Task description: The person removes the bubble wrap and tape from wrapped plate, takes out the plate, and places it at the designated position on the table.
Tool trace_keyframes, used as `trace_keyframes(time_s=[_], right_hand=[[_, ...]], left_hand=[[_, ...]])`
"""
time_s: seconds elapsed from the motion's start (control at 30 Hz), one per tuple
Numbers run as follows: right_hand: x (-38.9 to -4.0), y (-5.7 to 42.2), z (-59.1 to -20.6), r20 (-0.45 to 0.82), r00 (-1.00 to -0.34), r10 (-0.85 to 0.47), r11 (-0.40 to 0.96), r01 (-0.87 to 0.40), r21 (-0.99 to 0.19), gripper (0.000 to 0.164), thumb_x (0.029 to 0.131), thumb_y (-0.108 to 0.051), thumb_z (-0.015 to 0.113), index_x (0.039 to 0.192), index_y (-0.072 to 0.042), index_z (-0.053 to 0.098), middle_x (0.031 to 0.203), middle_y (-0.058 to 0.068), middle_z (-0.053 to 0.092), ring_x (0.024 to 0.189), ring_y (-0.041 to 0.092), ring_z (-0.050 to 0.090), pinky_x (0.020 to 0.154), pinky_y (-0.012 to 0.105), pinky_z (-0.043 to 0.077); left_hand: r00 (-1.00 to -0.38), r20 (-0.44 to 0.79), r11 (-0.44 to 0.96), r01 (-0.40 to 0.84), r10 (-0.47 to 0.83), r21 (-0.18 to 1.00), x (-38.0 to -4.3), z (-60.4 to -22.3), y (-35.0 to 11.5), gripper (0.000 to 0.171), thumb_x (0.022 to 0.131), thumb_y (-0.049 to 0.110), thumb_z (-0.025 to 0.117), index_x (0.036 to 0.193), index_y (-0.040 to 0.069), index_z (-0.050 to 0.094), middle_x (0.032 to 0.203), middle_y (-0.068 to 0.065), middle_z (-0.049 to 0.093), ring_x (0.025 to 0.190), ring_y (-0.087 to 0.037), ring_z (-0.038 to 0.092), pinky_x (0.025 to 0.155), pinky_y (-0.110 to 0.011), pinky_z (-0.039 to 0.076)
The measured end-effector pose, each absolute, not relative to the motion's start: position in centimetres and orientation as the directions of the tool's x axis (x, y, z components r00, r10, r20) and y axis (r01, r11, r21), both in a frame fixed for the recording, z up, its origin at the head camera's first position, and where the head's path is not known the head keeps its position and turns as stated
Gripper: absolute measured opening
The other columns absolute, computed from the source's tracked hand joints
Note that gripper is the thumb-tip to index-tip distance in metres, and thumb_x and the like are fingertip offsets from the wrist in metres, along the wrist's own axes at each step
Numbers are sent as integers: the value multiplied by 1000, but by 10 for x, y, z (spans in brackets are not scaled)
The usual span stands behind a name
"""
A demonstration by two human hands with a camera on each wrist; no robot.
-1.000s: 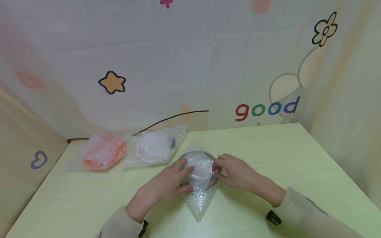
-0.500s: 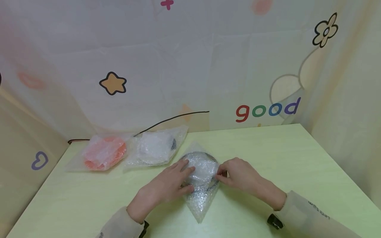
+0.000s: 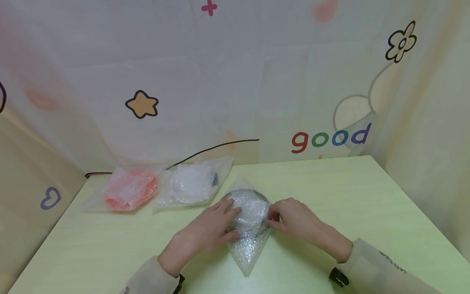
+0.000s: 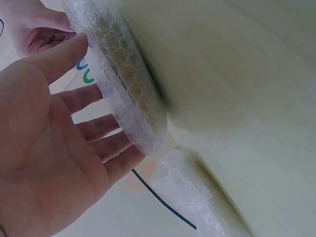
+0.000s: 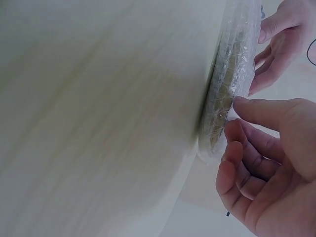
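Note:
A bubble-wrap bag (image 3: 249, 210) lies on the table in the head view, a round, dark-rimmed object inside it. Its pointed end faces the person. My left hand (image 3: 209, 224) rests on the bag's left side, fingers spread and fairly straight; in the left wrist view the fingertips (image 4: 84, 42) touch the wrap. At the right edge, my right hand (image 3: 291, 214) pinches the wrap between thumb and forefinger, the other fingers curled, as the right wrist view shows. What exactly is between those fingertips is partly hidden.
Behind to the left lie two more bubble-wrap packages, one with an orange-pink object (image 3: 130, 190) and one with a white object (image 3: 192, 183). A printed curtain (image 3: 235, 81) hangs along the table's (image 3: 330, 192) back edge.
My right hand has slid slightly down along the bag's right edge, toward the person. My left hand has stayed in place on the bag. The head view has tilted a little.

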State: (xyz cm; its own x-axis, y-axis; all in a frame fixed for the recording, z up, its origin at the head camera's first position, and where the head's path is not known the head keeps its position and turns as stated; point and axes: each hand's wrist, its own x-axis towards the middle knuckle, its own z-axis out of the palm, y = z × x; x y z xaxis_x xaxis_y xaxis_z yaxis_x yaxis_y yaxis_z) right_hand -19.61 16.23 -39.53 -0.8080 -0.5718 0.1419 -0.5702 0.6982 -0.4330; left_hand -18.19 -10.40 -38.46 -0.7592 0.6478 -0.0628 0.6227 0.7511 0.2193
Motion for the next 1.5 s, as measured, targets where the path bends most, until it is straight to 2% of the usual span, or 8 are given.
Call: trace_keyframes(time_s=[0.43, 0.8, 1.2, 1.5], right_hand=[[-195, 163, -399, 127, -817, -563, 681, -546, -488, 13, 90, -12, 80, 84, -16, 69, 70, -14, 57, 62, 3, 48, 57, 23, 48], [-196, 164, -398, 124, -803, -583, 662, -558, -500, 13, 93, -6, 72, 85, -13, 65, 70, -11, 53, 62, 5, 46, 56, 23, 46], [-195, 163, -394, 93, -823, -560, 666, -515, -539, 11, 95, -5, 67, 88, -12, 63, 73, -8, 54, 65, 8, 49, 58, 24, 48], [-195, 162, -393, 86, -839, -538, 657, -481, -580, 11, 96, -7, 61, 87, -12, 61, 71, -6, 53, 64, 10, 49, 57, 25, 44]], left_hand=[[-760, -72, 754, 621, 646, 213, -181, -388, -104, 63, 103, 40, 62, 153, 5, 46, 161, -24, 33, 149, -40, 29, 119, -53, 28], [-763, -78, 757, 614, 642, 221, -181, -387, -102, 63, 103, 39, 62, 154, 5, 46, 161, -25, 33, 149, -42, 29, 120, -53, 27], [-765, -62, 756, 615, 641, 223, -180, -387, -101, 63, 102, 38, 65, 152, 3, 47, 159, -26, 35, 148, -42, 31, 120, -52, 27], [-773, -55, 763, 609, 632, 215, -181, -386, -100, 64, 100, 37, 68, 151, 3, 48, 158, -25, 37, 147, -41, 32, 119, -53, 29]])
